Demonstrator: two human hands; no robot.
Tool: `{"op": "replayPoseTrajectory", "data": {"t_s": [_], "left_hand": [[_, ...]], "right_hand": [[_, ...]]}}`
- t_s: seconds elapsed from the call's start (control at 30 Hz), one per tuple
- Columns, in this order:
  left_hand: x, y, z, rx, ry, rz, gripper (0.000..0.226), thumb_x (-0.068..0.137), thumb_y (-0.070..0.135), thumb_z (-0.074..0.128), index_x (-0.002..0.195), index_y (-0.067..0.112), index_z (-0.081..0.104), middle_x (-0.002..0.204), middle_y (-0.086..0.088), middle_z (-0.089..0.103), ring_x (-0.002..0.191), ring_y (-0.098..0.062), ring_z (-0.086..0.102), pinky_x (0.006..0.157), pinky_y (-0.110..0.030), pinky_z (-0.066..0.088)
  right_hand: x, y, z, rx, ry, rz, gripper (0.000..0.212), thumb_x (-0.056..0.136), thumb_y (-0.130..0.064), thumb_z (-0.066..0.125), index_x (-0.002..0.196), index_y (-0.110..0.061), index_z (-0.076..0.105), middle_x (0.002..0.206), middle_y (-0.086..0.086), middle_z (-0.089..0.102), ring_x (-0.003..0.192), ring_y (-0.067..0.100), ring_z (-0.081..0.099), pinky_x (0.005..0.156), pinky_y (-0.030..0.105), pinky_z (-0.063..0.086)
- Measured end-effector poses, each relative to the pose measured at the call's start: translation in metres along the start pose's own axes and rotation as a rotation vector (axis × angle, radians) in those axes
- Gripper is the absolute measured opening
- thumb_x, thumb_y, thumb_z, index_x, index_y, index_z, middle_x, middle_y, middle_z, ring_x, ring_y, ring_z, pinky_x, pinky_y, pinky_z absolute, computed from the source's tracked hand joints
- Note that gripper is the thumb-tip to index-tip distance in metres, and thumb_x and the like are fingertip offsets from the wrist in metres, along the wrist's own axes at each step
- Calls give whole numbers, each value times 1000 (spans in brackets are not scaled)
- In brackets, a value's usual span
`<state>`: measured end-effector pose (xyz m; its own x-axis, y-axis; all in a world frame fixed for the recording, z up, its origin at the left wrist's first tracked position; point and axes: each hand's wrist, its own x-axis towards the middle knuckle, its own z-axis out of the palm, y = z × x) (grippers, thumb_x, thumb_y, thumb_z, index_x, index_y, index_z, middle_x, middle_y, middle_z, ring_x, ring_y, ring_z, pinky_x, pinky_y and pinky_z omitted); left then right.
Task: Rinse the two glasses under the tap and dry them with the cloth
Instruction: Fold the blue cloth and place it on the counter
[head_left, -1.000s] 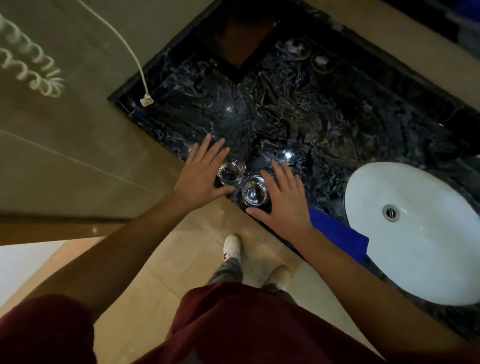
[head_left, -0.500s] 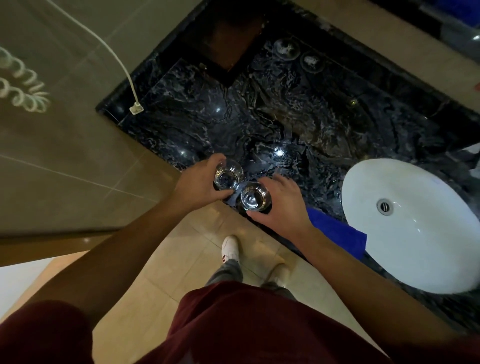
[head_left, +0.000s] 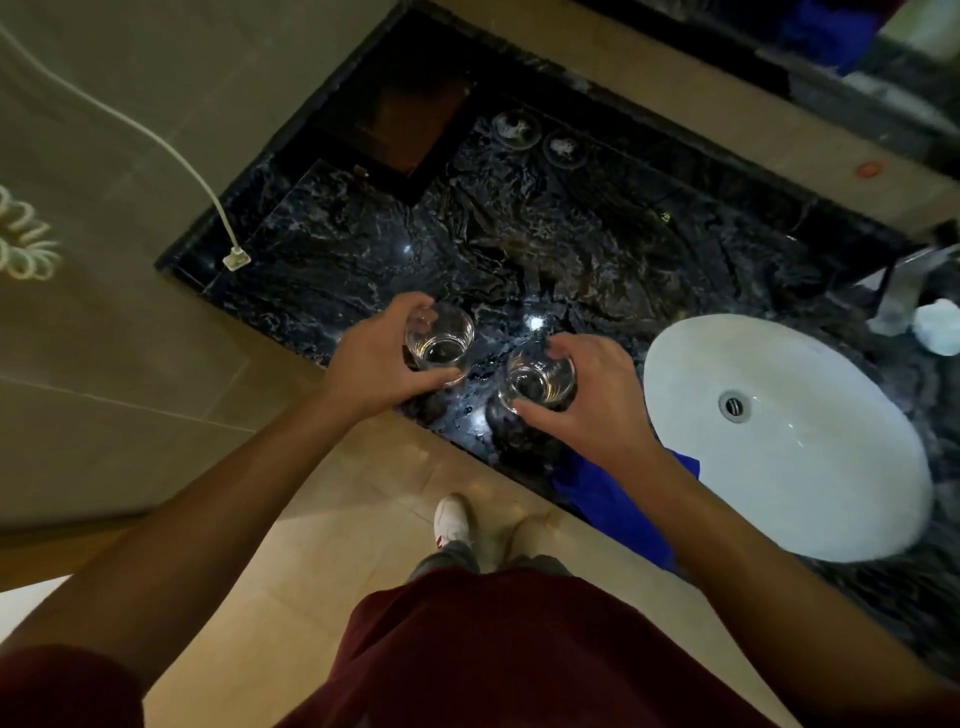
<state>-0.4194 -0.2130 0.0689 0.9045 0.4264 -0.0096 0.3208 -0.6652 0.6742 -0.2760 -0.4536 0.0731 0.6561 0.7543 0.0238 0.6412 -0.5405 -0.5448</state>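
So far only the pick-up looks done: the left hand (head_left: 371, 366) grips one glass (head_left: 440, 340) and the right hand (head_left: 584, 400) the other glass (head_left: 540, 379), mid-frame above the counter (head_left: 597, 249); rinsing at the tap (head_left: 901, 291), upper right, and drying with the cloth (head_left: 613, 499) remain.

The bench (head_left: 597, 249) is a dark, glossy marble slab with pale veining, set into a corner against beige walls. A white oval sink (head_left: 831, 467) is sunk into its right part, with a metal drain (head_left: 734, 406) in the bowl. A blue cloth (head_left: 613, 499) lies on the near edge just left of the sink. Two clear glass pieces (head_left: 540, 136) sit side by side near the back wall. A white plug (head_left: 236, 258) on a cord rests at the left corner. A metal tap (head_left: 898, 291) stands behind the sink, with something small and white (head_left: 937, 327) beside it.
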Motion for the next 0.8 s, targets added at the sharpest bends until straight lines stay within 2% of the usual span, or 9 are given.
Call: {"op": "replayPoseTrajectory", "data": {"t_s": [0.17,0.33,0.43,0.53,0.67,0.8], "left_hand": [[15,26,-4,-31,19,-3,90,68,54,87,140,19,47,127,4,68,112,-14,66,98,-40,54],[33,46,-8,-111,77,-61,86,64,59,87,134,27,49,120,12,68,107,-10,68,96,-42,56],[52,56,-9,-145,126,-91,82,65,51,91,131,25,51,115,14,67,105,-9,68,95,-42,56],[80,61,-14,-132,144,-90,80,67,47,92,132,24,51,115,15,66,102,-11,68,92,-40,57],[127,57,-24,-132,130,-69,83,66,47,92,133,23,50,117,12,67,102,-14,69,93,-43,57],[186,42,-28,-121,95,-42,85,64,46,93,133,23,49,117,10,67,104,-12,69,95,-42,56]], "right_hand": [[12,17,-36,11,56,-21,77,69,-72,72,126,-21,64,112,-7,71,111,21,62,107,48,43],[30,32,-67,35,82,-14,78,68,-72,76,128,-22,65,109,-12,68,109,16,62,106,45,44],[45,38,-81,63,63,44,84,67,-75,73,133,-24,62,116,-13,69,108,12,63,97,34,48],[65,46,-92,107,55,102,84,68,-66,83,137,-25,60,122,-10,72,102,4,62,90,25,48],[100,53,-96,137,88,141,82,68,-63,86,136,-25,60,110,-13,70,97,4,64,91,30,55],[144,58,-94,136,135,194,76,68,-63,85,130,-27,62,108,-13,70,97,9,67,89,38,57]]}}
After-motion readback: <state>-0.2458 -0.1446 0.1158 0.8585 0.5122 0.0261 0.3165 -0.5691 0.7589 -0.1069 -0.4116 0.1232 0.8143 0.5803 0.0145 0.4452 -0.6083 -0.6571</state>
